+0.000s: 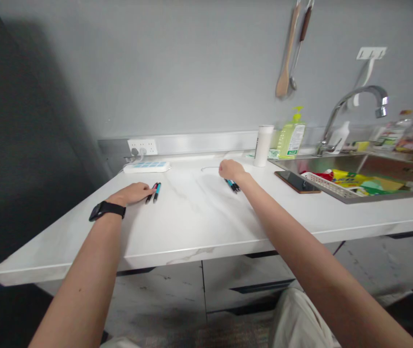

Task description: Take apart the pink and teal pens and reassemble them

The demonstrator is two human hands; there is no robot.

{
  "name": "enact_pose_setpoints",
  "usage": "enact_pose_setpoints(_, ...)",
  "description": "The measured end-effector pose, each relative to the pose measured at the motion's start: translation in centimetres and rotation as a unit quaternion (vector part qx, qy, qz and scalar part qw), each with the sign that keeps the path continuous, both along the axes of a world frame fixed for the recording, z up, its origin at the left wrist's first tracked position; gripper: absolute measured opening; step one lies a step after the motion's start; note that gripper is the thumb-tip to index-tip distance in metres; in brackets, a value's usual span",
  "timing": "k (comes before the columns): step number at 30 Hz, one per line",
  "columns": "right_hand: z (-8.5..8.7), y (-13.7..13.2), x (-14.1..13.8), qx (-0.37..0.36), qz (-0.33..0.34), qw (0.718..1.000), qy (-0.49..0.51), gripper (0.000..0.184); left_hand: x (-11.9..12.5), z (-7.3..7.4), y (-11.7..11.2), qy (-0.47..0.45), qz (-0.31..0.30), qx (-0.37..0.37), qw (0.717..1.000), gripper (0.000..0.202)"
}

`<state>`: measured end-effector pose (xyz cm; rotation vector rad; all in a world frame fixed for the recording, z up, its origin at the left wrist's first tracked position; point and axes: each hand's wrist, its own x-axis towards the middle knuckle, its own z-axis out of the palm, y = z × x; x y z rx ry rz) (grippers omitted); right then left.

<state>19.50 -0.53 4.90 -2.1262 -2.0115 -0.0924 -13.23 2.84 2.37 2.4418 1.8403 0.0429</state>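
Note:
On the left of the white countertop (188, 217), my left hand (132, 192) has its fingers curled, with the tips closed on a red and black pen (149, 197). A blue and black pen (157, 192) lies just right of it, almost parallel. My right hand (231, 169) is closed like a fist farther right. Several blue and black pens (233, 186) lie together just below that hand, partly covered by it. A thin dark line runs over the counter from the right hand's left side; its kind cannot be made out. The right fingertips are hidden.
Behind the left hand lie a power strip (146, 167) and a wall socket (142, 146). To the right stand a white cylinder (263, 146) and a green pump bottle (291, 137). A phone (297, 182) lies beside the sink (355, 198), under a curved faucet (349, 95).

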Motion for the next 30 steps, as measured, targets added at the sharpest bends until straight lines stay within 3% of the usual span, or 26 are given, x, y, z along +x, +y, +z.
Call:
enact_pose_setpoints(2,-0.4,-0.3,2.5,-0.019,-0.047,0.998,0.024,0.034,0.0,0.0,0.0,0.004,-0.005,-0.002,1.0,0.06)
enact_pose_setpoints(4,-0.7,-0.4,3.7,-0.047,-0.051,0.997,0.034,0.035,0.0,-0.1,0.0,0.009,-0.003,-0.001,1.0,0.061)
enact_pose_setpoints(10,-1.0,-0.6,3.1,-0.1,-0.046,0.993,0.035,0.041,0.1,-0.3,0.1,0.011,0.003,0.007,1.0,0.061)
enact_pose_setpoints(16,-0.9,-0.9,2.9,-0.103,-0.076,0.992,0.024,0.049,0.1,-0.3,0.1,0.011,0.004,0.014,1.0,0.062)
enact_pose_setpoints(23,-0.8,-1.0,2.1,-0.114,-0.046,0.992,0.005,0.051,0.0,-0.3,0.1,0.011,0.01,0.007,1.0,0.062)
enact_pose_setpoints(30,-1.0,-1.0,0.7,-0.11,0.051,0.99,0.075,0.03,0.0,-0.4,0.2,0.004,0.007,0.017,1.0,0.055)
